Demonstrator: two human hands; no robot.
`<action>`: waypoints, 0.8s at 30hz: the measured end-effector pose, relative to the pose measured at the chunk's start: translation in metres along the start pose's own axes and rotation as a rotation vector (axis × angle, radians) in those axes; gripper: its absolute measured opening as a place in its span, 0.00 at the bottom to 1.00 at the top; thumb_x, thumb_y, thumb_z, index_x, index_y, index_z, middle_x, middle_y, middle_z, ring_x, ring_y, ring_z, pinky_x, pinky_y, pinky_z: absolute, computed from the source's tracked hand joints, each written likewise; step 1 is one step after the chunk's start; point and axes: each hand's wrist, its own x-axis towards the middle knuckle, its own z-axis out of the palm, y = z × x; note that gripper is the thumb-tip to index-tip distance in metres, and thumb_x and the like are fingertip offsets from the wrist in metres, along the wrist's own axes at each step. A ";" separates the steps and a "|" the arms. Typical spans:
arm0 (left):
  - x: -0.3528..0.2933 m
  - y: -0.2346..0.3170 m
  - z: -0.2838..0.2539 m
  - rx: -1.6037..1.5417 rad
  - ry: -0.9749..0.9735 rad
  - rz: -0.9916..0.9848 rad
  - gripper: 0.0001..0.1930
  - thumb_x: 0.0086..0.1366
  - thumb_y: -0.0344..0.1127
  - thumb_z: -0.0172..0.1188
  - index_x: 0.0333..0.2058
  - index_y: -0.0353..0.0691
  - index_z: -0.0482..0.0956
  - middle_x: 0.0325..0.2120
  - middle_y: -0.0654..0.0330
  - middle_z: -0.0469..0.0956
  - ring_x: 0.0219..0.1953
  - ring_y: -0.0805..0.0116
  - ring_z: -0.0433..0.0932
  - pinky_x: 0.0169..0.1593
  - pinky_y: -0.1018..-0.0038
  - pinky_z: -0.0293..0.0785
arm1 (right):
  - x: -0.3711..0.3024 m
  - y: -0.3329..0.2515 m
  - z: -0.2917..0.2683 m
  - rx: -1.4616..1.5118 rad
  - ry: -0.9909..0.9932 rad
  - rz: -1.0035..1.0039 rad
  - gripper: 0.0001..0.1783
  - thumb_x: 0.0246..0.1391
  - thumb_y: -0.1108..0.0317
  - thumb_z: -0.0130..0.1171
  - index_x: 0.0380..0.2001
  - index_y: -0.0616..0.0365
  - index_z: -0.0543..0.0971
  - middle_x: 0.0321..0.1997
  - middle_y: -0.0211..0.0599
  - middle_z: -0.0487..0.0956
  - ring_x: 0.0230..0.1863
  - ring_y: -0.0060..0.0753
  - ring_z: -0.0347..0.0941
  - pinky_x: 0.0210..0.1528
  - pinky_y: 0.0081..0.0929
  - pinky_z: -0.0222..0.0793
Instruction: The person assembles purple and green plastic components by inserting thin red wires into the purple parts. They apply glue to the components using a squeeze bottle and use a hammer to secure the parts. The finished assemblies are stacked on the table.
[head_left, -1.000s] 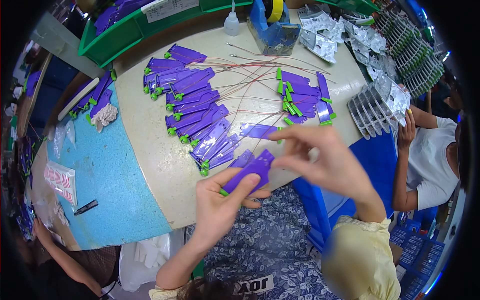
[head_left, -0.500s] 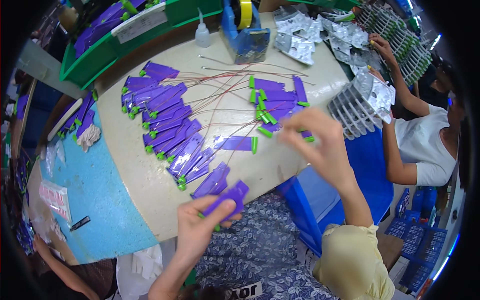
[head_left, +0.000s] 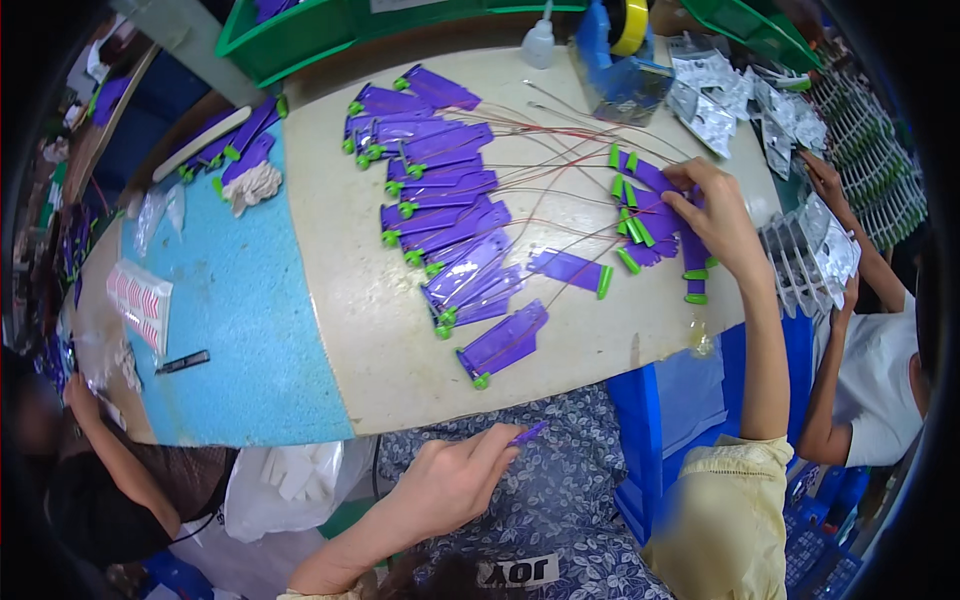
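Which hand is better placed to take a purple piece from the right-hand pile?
Probably the right hand: its fingertips are at that pile of purple pieces, while the left hand, near the leaf-patterned garment, pinches another purple piece.

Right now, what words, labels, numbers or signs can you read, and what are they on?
White patch on the flowered cloth: bold dark letters, which I won't copy out.
White label on the green bin: cut off by the picture's top edge, unreadable.
Pale packet on the blue surface: reddish print, too small to read.
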 end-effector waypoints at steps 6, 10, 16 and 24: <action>-0.011 -0.007 -0.006 0.102 0.002 -0.004 0.16 0.67 0.28 0.58 0.53 0.34 0.72 0.29 0.48 0.83 0.24 0.56 0.83 0.26 0.66 0.79 | -0.014 -0.047 -0.002 -0.180 0.544 -0.168 0.08 0.52 0.78 0.62 0.37 0.63 0.80 0.36 0.45 0.83 0.36 0.36 0.81 0.37 0.32 0.74; -0.017 -0.013 -0.004 0.101 0.072 0.096 0.19 0.62 0.25 0.59 0.53 0.33 0.74 0.42 0.46 0.82 0.22 0.60 0.82 0.25 0.69 0.78 | -0.061 -0.133 0.014 0.160 -0.003 -0.711 0.13 0.41 0.79 0.67 0.35 0.63 0.83 0.44 0.43 0.83 0.35 0.41 0.76 0.38 0.35 0.69; -0.023 -0.021 -0.015 0.384 0.107 0.158 0.17 0.55 0.24 0.57 0.46 0.31 0.75 0.64 0.46 0.67 0.19 0.72 0.80 0.22 0.75 0.76 | -0.050 -0.124 0.062 0.609 -0.304 -0.621 0.14 0.41 0.78 0.67 0.36 0.62 0.84 0.47 0.41 0.83 0.43 0.42 0.74 0.45 0.37 0.70; -0.012 -0.021 -0.012 0.469 0.117 0.084 0.10 0.57 0.25 0.55 0.39 0.33 0.73 0.62 0.43 0.69 0.19 0.68 0.80 0.22 0.73 0.77 | -0.059 -0.155 0.076 0.235 -0.252 -0.539 0.21 0.43 0.74 0.67 0.44 0.60 0.77 0.37 0.41 0.77 0.42 0.44 0.72 0.47 0.39 0.66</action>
